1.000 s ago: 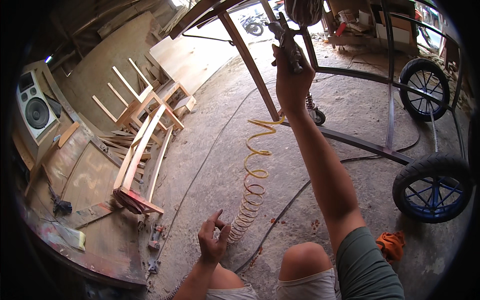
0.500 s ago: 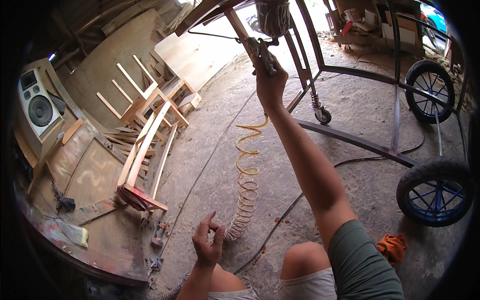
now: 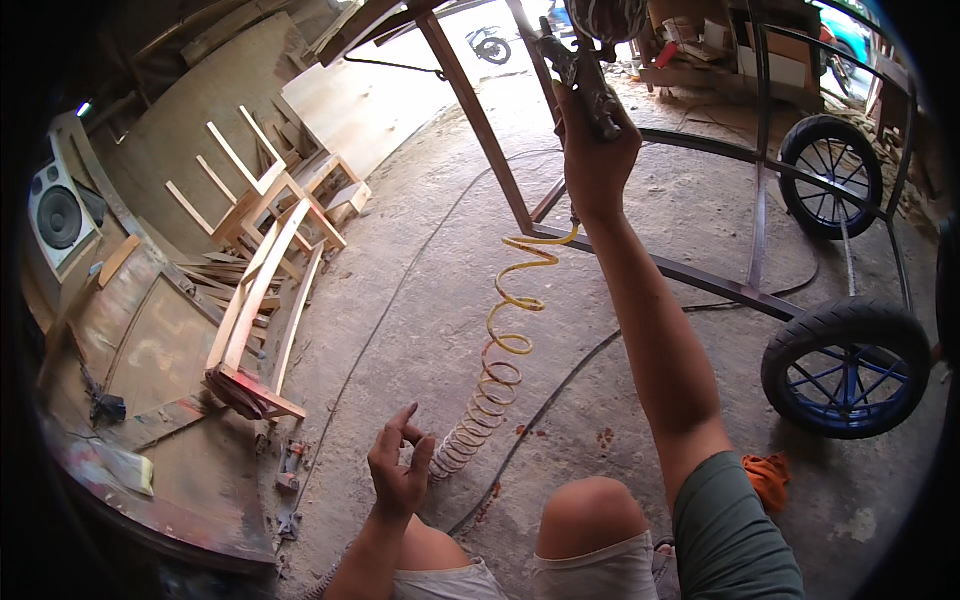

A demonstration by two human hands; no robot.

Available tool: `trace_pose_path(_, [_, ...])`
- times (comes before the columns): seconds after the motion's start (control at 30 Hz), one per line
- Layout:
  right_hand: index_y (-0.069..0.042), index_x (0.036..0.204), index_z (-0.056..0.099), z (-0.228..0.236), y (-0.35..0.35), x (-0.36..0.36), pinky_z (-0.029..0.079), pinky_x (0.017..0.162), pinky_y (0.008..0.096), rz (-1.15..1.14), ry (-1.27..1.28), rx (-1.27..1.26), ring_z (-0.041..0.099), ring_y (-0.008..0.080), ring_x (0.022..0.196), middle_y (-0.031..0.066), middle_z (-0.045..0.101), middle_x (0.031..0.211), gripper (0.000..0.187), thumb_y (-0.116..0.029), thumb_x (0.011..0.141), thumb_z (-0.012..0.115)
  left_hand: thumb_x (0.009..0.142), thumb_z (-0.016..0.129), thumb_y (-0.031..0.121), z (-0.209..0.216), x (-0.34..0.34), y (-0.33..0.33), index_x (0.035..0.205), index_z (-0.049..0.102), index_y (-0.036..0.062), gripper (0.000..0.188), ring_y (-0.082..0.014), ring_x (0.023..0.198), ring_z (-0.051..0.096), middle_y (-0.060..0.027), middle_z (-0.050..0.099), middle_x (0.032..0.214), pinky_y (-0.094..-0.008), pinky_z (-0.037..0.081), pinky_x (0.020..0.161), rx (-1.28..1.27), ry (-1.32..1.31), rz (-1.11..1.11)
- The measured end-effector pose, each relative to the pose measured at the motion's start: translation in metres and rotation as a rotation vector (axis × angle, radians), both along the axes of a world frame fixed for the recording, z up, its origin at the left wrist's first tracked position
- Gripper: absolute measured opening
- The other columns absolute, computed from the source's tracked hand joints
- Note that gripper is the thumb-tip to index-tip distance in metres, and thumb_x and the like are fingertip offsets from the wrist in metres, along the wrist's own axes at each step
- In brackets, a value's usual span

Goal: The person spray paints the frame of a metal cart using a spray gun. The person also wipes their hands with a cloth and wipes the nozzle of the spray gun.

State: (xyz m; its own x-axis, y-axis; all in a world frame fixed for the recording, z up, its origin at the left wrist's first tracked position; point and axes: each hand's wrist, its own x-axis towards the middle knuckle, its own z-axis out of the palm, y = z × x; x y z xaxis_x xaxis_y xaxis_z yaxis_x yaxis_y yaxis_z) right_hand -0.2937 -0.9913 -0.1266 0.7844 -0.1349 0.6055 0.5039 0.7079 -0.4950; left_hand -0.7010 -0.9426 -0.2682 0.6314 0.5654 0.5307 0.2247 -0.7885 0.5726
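My right hand is raised at the upper middle, wrapped round the grip of a paint-stained spray gun. A streaked paint cup tops the gun, cut off by the picture's upper edge. From below my fist a yellow coiled air hose droops toward my knees. My left hand hovers above my thigh beside the paler coils, fingers partly bent and apart, nothing visible in them. Beyond the gun stands a dark metal frame with two black-tyred, spoked wheels on its right side.
Wooden frames and scrap lie on the left, near a worn wooden panel and a loudspeaker. A dark cable crosses the concrete floor. An orange cloth lies by my right arm.
My right hand and the spray gun have swung rightward along the frame, stretching the coiled hose. The view has shifted slightly right. My left hand keeps nearly the same pose.
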Motion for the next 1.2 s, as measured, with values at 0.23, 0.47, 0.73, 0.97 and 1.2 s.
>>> trace_pose_path(0.23, [-0.003,0.091,0.072,0.009,-0.067,0.001,0.04,0.052,0.019,-0.111,-0.063,0.047,0.058,0.0021,0.059,-0.0013,0.068,0.072,0.021,-0.022,0.091,0.081,0.093,0.075,0.022,-0.004,0.016,-0.02,0.131,0.064,-0.0031,0.047,-0.0172,0.075,0.061,-0.0064,0.064,0.08,-0.0333,0.051,0.075,-0.032,-0.026,-0.063])
trace_pose_path(0.47, [-0.003,0.091,0.072,0.01,-0.129,0.003,0.037,0.045,0.018,-0.144,0.0,0.037,0.059,0.0013,0.056,0.0004,0.069,0.072,0.019,-0.02,0.091,0.08,0.096,0.072,0.022,0.0,0.036,-0.028,0.131,0.063,-0.0045,0.045,-0.0155,0.077,0.063,-0.0061,0.065,0.079,-0.0328,0.051,0.078,-0.053,-0.036,-0.085])
trace_pose_path(0.73, [-0.003,0.092,0.072,-0.008,-0.198,0.003,0.035,0.041,0.0173,-0.292,-0.004,0.006,0.057,0.002,0.05,0.001,0.068,0.068,0.016,-0.017,0.092,0.079,0.105,0.059,0.024,0.015,0.055,-0.021,0.135,0.056,-0.0072,0.044,-0.0106,0.078,0.058,-0.0036,0.062,0.082,-0.0273,0.05,0.074,-0.217,-0.053,-0.186])
trace_pose_path(0.97, [-0.003,0.09,0.07,-0.01,-0.243,0.009,0.034,0.039,0.0185,-0.44,-0.032,-0.001,0.055,0.0032,0.047,0.0018,0.067,0.068,0.019,-0.021,0.094,0.077,0.105,0.061,0.025,0.007,0.08,0.016,0.129,0.062,-0.0072,0.041,-0.0102,0.071,0.061,-0.005,0.065,0.075,-0.0271,0.05,0.067,-0.263,-0.011,-0.182])
trace_pose_path(1.2, [-0.005,0.091,0.07,-0.005,-0.285,0.01,0.036,0.04,0.0197,-0.464,-0.008,0.045,0.057,0.004,0.049,0.0017,0.067,0.068,0.019,-0.022,0.093,0.078,0.105,0.06,0.024,-0.03,0.098,0.041,0.123,0.063,-0.0084,0.038,-0.0113,0.065,0.06,-0.0055,0.064,0.072,-0.0276,0.048,0.061,-0.286,0.13,-0.153])
